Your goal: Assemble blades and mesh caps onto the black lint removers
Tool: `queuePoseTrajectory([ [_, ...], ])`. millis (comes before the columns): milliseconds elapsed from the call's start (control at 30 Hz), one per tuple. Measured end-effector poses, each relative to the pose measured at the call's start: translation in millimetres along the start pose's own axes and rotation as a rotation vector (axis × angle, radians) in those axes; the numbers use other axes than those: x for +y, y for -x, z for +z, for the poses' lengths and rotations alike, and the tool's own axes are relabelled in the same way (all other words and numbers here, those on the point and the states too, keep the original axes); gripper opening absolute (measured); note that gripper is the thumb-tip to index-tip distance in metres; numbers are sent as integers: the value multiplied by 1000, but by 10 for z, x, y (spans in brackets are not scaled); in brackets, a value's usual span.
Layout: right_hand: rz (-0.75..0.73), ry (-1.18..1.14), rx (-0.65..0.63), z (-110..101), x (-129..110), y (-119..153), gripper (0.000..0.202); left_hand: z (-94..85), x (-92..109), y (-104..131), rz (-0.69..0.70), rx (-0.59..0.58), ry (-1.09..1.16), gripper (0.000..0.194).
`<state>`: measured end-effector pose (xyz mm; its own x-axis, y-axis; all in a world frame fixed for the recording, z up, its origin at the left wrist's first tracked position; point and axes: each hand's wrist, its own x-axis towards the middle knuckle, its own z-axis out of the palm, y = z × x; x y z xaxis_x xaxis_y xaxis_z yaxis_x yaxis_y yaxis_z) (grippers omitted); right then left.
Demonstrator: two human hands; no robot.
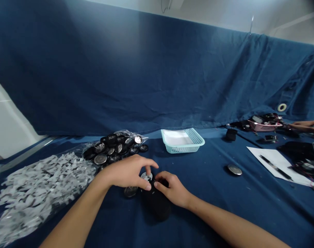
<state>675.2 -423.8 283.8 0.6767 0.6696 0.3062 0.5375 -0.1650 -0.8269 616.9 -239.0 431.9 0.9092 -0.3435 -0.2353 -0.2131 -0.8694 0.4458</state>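
A black, rounded object (156,205) with a smooth, dark body lies on the blue cloth before me. At its far end sits a small pale disc with dark cut-outs (146,176). My left hand (131,171) reaches over from the left with fingers apart, one fingertip down at the disc and the thumb by the black object. From the right, my right hand (174,189) has curled fingers and its thumb against the object's edge; its inner fingers are partly hidden. A dark round cap (130,191) lies beside the object, under my left hand.
Black round caps with metallic faces (111,150) are heaped at left, beside a clear bag of pale, thin cut pieces (45,186). Behind stands a light blue basket (185,149). Rightward are a round metallic piece (234,169), paper with a pen (275,167), a pink basket (263,127) and another person's hand (302,126).
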Motion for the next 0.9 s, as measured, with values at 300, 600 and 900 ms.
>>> queuePoseTrajectory([
  [300, -8, 29, 0, -3, 2, 6, 13, 8, -5, -36, -47, 30, 2, 52],
  [600, -9, 18, -6, -2, 16, 1, 14, 77, -113, -52, -197, 107, -255, 66],
  [900, -11, 33, -17, -6, -2, -2, 12, -53, 24, 11, 15, -151, 46, 51],
])
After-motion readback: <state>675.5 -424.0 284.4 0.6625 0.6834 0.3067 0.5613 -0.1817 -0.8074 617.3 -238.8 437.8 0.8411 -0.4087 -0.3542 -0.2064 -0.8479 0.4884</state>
